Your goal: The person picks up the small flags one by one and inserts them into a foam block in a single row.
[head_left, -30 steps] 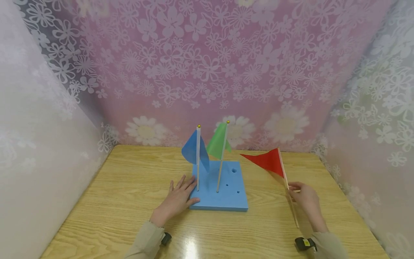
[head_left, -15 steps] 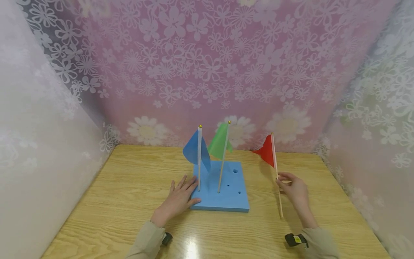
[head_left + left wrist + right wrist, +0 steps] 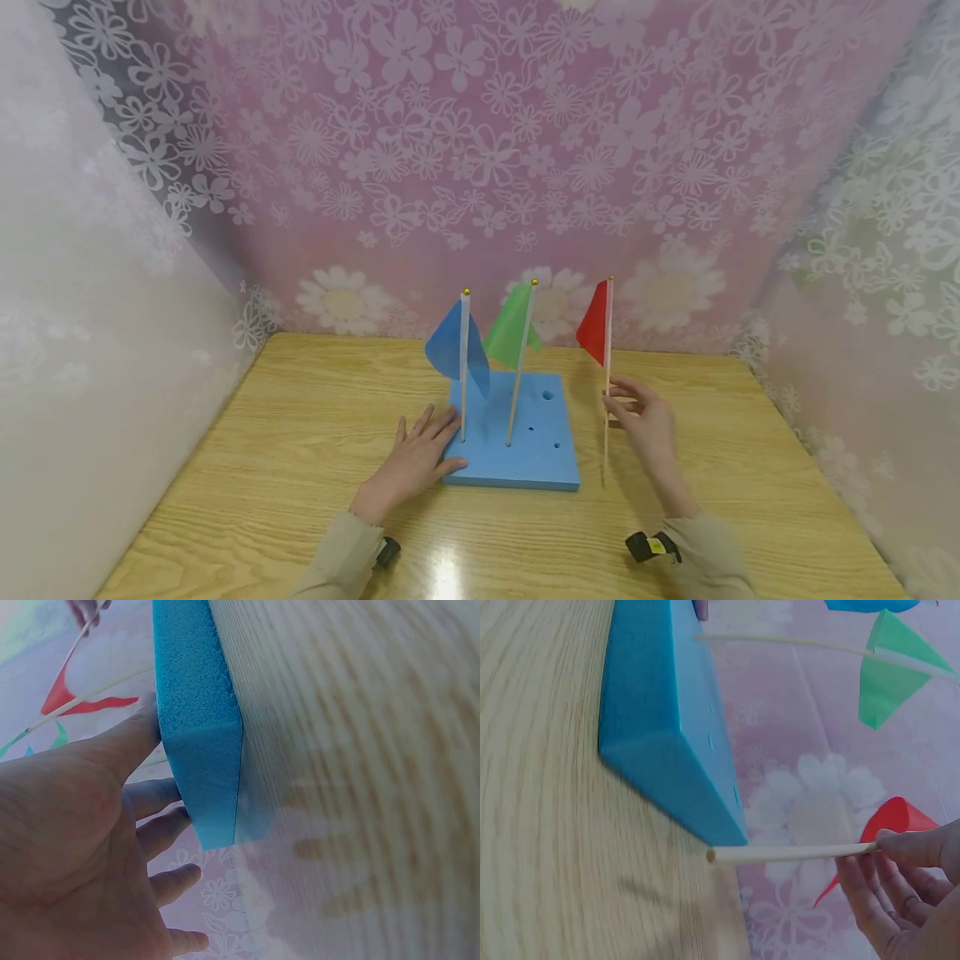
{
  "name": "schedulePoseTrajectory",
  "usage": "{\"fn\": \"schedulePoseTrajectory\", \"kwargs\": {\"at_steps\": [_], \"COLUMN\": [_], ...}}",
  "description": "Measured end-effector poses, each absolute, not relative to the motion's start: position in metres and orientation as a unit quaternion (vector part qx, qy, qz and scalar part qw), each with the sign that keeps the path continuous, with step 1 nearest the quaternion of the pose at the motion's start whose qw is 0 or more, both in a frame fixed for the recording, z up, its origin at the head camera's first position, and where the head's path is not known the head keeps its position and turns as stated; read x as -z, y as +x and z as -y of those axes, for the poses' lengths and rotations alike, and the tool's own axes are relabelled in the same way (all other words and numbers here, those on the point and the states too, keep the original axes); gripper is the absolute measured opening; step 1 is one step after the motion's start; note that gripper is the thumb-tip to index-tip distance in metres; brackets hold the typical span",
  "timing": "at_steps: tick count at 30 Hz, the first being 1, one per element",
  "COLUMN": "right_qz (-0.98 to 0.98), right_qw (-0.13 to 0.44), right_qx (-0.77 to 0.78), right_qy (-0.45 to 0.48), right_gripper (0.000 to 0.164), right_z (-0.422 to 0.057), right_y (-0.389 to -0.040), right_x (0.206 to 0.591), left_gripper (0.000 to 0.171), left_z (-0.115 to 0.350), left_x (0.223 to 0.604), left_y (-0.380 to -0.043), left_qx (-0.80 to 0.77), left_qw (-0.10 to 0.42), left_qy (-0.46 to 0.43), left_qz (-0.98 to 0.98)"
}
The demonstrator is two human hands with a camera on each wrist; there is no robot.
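Observation:
With thumb and fingertips, my right hand [image 3: 647, 425] pinches the wooden stick of a red flag [image 3: 595, 325], held nearly upright to the right of a blue foam block [image 3: 536, 467]. In the right wrist view the stick's bottom end [image 3: 714, 856] hangs above the table, near the block's corner. My left hand [image 3: 411, 462] rests with spread fingers on the block's left edge; the left wrist view shows the thumb [image 3: 139, 739] and fingers along it. A blue flag [image 3: 446, 342] and a green flag [image 3: 510, 329] stand in the block, the green one leaning slightly right.
Several holes show in the block's top, including a larger hole [image 3: 547, 395] at the back right and a small hole [image 3: 557, 445] near the front right. The wooden table [image 3: 300, 417] lies around the block. A floral cloth [image 3: 480, 167] hangs behind and at the sides.
My right hand has carried the red flag left toward the block, and its stick has gone from tilted to nearly upright. My left hand has stayed on the block.

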State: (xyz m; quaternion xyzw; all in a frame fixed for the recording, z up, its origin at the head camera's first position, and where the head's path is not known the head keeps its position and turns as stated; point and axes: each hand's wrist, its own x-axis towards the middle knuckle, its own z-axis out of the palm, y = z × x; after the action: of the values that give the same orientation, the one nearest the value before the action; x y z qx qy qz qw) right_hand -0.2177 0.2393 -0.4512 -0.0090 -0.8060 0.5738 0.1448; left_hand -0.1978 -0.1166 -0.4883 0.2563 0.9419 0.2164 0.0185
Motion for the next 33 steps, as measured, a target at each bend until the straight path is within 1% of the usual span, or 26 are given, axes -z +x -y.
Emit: {"fn": "schedulePoseTrajectory", "kwargs": {"at_steps": [8, 14, 21, 27, 33], "right_qz": [0.766, 0.747, 0.75, 0.737, 0.75], "right_qw": [0.191, 0.198, 0.209, 0.226, 0.225], "right_qx": [-0.612, -0.633, -0.625, -0.632, -0.615], "right_qy": [0.039, 0.053, 0.058, 0.077, 0.086], "right_gripper": [0.035, 0.035, 0.034, 0.033, 0.031], "right_z": [-0.211, -0.195, -0.181, -0.181, -0.184], "right_y": [-0.226, -0.227, -0.218, -0.225, -0.227], "right_x": [0.451, 0.446, 0.434, 0.451, 0.465], "left_gripper": [0.066, 0.066, 0.066, 0.066, 0.066], "left_z": [0.117, 0.117, 0.117, 0.116, 0.116], "left_x": [0.487, 0.489, 0.488, 0.487, 0.487], "left_y": [-0.197, -0.199, -0.199, -0.199, -0.198], "left_qx": [-0.22, -0.214, -0.214, -0.212, -0.214], "left_qw": [0.018, 0.02, 0.021, 0.018, 0.022], "left_qy": [0.257, 0.255, 0.254, 0.254, 0.251], "left_qz": [-0.941, -0.943, -0.943, -0.944, -0.944]}}
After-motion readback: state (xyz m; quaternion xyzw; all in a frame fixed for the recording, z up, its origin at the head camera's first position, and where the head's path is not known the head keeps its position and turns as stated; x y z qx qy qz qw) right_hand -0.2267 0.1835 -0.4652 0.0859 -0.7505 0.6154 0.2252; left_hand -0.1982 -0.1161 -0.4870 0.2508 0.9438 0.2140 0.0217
